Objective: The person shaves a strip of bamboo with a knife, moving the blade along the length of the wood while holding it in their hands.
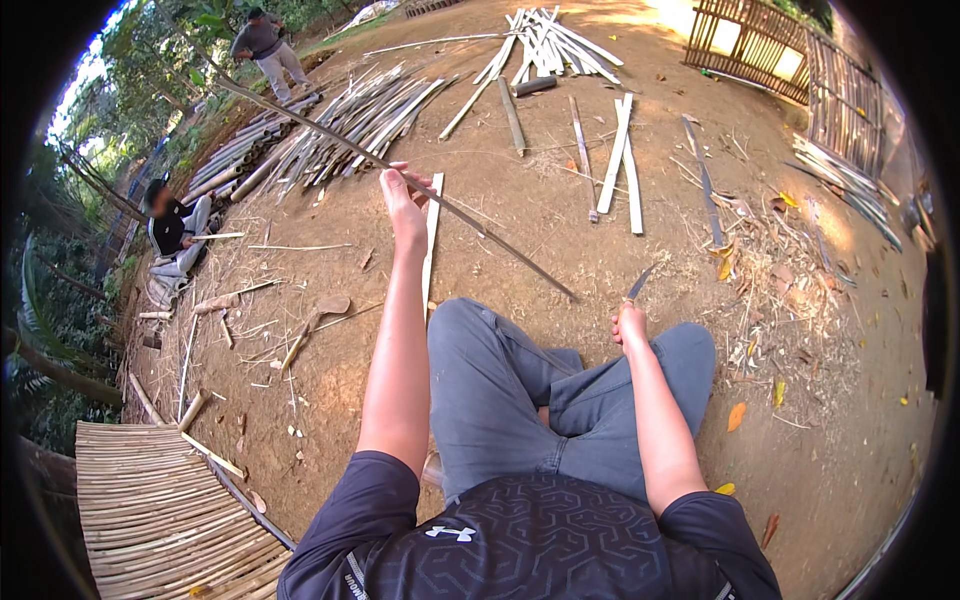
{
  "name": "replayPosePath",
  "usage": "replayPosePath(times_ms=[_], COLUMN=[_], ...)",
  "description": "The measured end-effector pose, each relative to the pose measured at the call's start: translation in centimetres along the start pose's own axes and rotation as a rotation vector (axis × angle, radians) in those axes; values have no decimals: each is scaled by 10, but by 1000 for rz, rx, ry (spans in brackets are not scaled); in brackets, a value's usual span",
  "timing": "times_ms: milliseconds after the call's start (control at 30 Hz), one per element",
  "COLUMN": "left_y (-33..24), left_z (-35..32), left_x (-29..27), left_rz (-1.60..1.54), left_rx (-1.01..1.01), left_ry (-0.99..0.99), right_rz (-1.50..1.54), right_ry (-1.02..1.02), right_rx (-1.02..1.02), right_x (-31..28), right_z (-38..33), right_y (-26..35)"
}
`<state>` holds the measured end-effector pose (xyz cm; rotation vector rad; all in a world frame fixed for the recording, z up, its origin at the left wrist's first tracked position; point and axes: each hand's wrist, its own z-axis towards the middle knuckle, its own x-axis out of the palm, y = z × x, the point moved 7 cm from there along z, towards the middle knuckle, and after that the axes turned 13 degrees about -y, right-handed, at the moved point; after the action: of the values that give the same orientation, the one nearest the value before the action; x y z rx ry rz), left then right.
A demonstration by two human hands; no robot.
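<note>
My left hand [402,205] is raised ahead of me, its fingers closed round a long, thin bamboo strip [500,245]. The strip slants from the upper left down to the right, and its lower end comes close to the ground in front of my knees. In my right hand [630,327], above my right knee, is a knife [640,284], gripped by its handle with the dark blade pointing up and away. Blade and strip are apart. Behind my left forearm a pale split bamboo slat [432,240] lies on the dirt.
Split bamboo [560,45] is heaped far ahead, with another pile of strips [350,130] at the left. Loose slats [616,160] lie before me; shavings [790,300] cover the right. A bamboo slat platform [170,500] stands near left. One person [175,230] sits left, another [270,55] stands behind.
</note>
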<state>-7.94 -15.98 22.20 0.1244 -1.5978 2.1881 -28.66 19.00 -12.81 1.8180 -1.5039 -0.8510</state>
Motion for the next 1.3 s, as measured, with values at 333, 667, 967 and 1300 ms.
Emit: replayPosePath(times_ms=[333, 667, 967, 1300], left_y=[-36, -35, -38, -32], left_z=[9, -3, -16, -18], left_x=[17, 22, 1, 19], left_rz=[-31, -330, -379, -581], left_rx=[67, -88, -89, -161], left_ry=[-29, -2, -43, 54], right_rz=[-6, -177, -318, -308], right_ry=[27, 86, 71, 44], right_rx=[19, -175, -243, -668], right_x=[-1, 6, 10, 4], right_z=[3, -9, -7, -69], right_y=[-3, 4, -1, 78])
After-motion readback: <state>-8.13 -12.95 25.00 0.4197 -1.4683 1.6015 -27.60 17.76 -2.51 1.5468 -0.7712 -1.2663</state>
